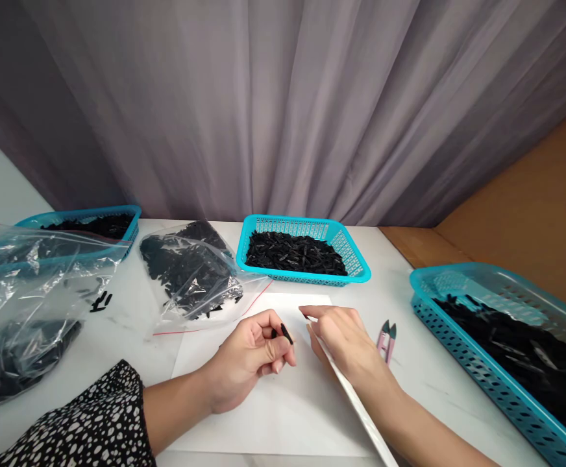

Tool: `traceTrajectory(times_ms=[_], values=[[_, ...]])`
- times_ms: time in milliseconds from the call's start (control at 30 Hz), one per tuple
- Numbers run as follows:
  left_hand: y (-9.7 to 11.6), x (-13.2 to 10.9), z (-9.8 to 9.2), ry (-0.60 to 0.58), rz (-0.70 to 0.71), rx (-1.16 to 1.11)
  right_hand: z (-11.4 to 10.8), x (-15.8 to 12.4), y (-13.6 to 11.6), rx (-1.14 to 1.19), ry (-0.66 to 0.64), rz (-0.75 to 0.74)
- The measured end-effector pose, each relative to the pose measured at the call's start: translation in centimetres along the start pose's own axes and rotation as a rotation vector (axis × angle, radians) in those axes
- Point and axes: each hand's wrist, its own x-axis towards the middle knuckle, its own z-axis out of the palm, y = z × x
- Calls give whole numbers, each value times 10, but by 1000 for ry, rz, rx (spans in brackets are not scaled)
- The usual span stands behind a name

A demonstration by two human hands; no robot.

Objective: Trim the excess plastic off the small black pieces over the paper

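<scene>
My left hand (251,353) rests on a white paper sheet (273,415) and pinches a small black plastic piece (286,333) between thumb and fingers. My right hand (346,344) lies just to the right of it, fingers bent, holding a long thin white strip (346,389) that runs down toward the lower right. The two hands nearly touch over the sheet. A pink thread snipper (387,338) lies on the table right of my right hand.
A teal basket (356,259) of black pieces stands behind the sheet. More teal baskets sit at the right (458,305) and far left (132,214). Two clear plastic bags of black pieces (190,272) (20,305) lie at left. Loose black pieces (100,301) lie between them.
</scene>
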Motion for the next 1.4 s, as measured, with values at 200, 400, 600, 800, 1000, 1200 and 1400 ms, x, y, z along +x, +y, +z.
traceTrajectory(times_ms=[200, 400, 600, 800, 1000, 1200, 1400], values=[[3, 0, -1, 8, -14, 17, -6, 5, 22, -132, -261, -58], [-2, 2, -3, 61, 81, 245, -14, 13, 0, 275, -222, 371], [-11, 2, -2, 69, 86, 378, -7, 18, -23, 978, -265, 708], [-5, 2, -1, 82, 120, 276, -2, 17, -19, 1229, -175, 946], [-5, 5, -2, 20, 38, 221, -4, 19, -24, 1258, -172, 991], [-5, 4, -1, 5, 10, 278, -3, 19, -27, 1252, -162, 953], [13, 4, -4, -38, 41, 468, -3, 24, -18, 1201, 0, 858]])
